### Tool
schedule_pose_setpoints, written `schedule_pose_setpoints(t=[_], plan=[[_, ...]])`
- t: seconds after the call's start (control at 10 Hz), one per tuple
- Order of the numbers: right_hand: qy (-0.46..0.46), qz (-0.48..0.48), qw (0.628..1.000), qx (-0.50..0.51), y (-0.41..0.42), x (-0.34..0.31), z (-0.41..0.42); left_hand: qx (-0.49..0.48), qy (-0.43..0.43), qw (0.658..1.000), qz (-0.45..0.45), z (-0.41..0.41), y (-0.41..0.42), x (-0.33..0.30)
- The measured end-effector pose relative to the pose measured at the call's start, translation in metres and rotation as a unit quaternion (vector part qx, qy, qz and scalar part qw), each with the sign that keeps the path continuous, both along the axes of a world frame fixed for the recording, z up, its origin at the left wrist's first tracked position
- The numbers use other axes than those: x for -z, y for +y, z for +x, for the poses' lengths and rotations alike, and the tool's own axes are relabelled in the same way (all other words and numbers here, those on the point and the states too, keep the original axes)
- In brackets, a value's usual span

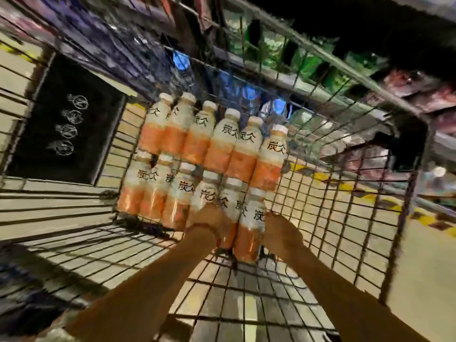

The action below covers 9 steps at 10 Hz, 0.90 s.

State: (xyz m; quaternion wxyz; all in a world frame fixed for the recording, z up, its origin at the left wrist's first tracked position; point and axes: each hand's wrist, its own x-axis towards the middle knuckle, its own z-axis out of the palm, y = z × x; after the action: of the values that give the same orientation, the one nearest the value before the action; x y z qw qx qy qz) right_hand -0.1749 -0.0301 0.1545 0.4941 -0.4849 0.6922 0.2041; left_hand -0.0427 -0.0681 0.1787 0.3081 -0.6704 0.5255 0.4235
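Two bare forearms come up from the bottom edge and meet at the near end of a pack [214, 149] of bottles. Heavy motion blur throughout.

- Left hand [209, 219]: back turned to the camera, resting on the near row, about two bottles in from the right end. Its fingers run out of sight among the bottles, so I cannot tell how far they are curled. Red band [206, 226] at the wrist.
- Right hand [280, 229]: against the outer side of the nearest right bottle, fingers bent round it and touching the label.
- Pack: twelve bottles in two rows of six, white caps, labels pale above and orange below with black characters. It lies inside a wire cart [333, 218]. The near row sits between the hands and the far row stretches away beyond them, caps pointing away from the wrists.
- Cart: mesh floor under both forearms, mesh walls left and right of the hands, and a rim bar well beyond the pack.
- Left of the left hand, seen through the mesh: black mat [66, 124] with four white round marks.
- Right of the right hand, on the floor outside the cart: yellow-and-black stripe [345, 186].
- Beyond the pack: shelves with green packets [308, 62], too blurred to make out.
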Motion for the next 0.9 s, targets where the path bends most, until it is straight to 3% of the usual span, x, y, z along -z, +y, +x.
schedule_pose_setpoints(t=[0.1,0.3,0.4,0.5,0.7,0.9], plan=[[-0.027,0.011,0.993,0.114,0.000,0.018,-0.003,0.106,-0.016,0.993,-0.040,0.003,-0.002,0.041],[-0.116,0.015,0.942,0.316,0.004,0.046,0.004,0.098,-0.014,0.989,-0.110,-0.006,0.003,0.056],[-0.089,-0.034,0.941,0.324,0.006,0.052,0.005,0.064,0.001,0.994,-0.084,-0.012,0.007,0.065],[-0.055,-0.049,0.946,0.316,0.009,0.048,-0.007,-0.035,0.042,0.998,-0.036,-0.020,0.017,0.074],[-0.050,-0.045,0.936,0.347,0.028,0.062,-0.029,-0.117,0.068,0.985,-0.107,-0.024,0.027,0.093],[-0.070,-0.086,0.900,0.421,0.027,0.041,-0.034,-0.154,0.167,0.971,-0.071,-0.013,0.022,0.078]])
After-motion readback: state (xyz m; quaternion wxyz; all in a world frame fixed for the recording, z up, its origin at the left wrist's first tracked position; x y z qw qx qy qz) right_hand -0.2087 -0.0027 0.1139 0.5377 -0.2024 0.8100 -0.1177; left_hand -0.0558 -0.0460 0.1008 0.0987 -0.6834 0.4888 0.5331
